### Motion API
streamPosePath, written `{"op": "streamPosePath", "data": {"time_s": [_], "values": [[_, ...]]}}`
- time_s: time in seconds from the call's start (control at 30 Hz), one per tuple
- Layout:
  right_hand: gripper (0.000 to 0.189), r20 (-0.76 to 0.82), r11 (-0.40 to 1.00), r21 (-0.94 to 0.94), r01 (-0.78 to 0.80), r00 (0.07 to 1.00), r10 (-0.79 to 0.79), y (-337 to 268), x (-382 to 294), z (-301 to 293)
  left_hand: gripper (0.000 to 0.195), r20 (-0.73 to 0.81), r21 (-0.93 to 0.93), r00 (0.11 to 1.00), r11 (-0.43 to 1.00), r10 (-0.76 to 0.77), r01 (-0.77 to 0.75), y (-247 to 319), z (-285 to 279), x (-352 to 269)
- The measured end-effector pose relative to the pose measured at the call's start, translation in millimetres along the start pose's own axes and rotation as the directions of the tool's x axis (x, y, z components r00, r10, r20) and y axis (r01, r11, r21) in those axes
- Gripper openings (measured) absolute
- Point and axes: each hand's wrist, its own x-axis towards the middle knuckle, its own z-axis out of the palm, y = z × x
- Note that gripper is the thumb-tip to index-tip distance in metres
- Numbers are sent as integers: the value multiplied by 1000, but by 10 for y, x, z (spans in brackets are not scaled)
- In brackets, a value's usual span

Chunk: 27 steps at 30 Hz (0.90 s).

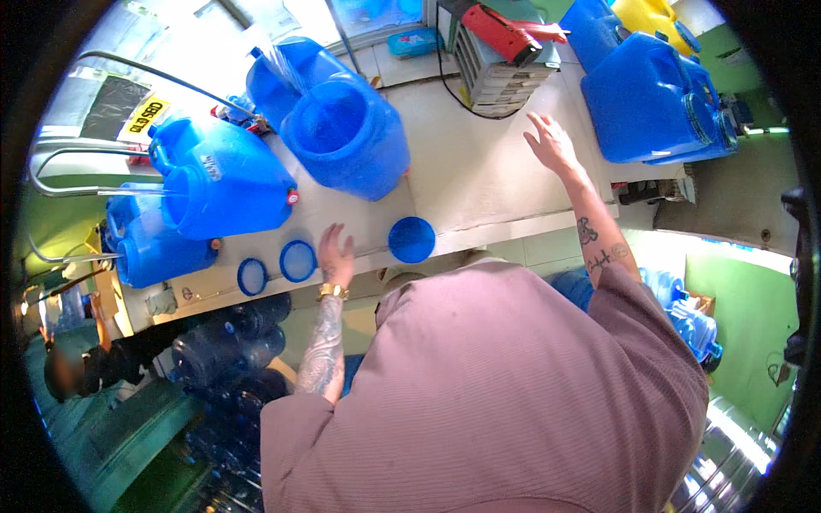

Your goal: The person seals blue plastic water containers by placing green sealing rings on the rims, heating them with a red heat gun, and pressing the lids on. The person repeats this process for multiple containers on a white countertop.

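My left hand (337, 252), with a gold-coloured watch at the wrist, hovers at the counter's front edge, fingers apart and holding nothing. Just left of it lie two blue-rimmed lids (298, 261) with pale centres; a solid blue round lid (412, 240) rests to its right. Stretched over the right part of the counter (468, 173), my right hand (553, 142) is empty with spread fingers. A wide-mouthed blue plastic container (378, 147) stands uncapped between and beyond my hands. To the left, water from metal spouts runs into two more blue jugs (237, 186) (160, 250).
Blue jugs (641, 102) and a yellow one (654, 22) stand at the right end. A red heat gun or dryer (500, 32) lies on a grey drawer unit (494, 77), its black cord trailing. Clear water bottles (224, 353) fill the space below left. Another person (96, 372) is at far left.
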Motion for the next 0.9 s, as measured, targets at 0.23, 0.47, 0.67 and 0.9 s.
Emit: {"op": "streamPosePath", "data": {"time_s": [0.23,0.47,0.67,0.9], "values": [[61,32,997,70,38,999,-40,80,803,-191,40,399,-403,906,915,140,36,2170,682,275],[48,512,917,245,315,761,-398,382,634,-1400,41,363,-398,932,900,-25,179,2643,573,221],[40,-139,924,140,357,931,-339,216,872,-676,42,388,-392,913,873,-131,291,2736,598,168],[21,-149,934,148,325,941,-304,274,739,-785,39,381,-572,900,710,-213,410,2879,421,195]]}}
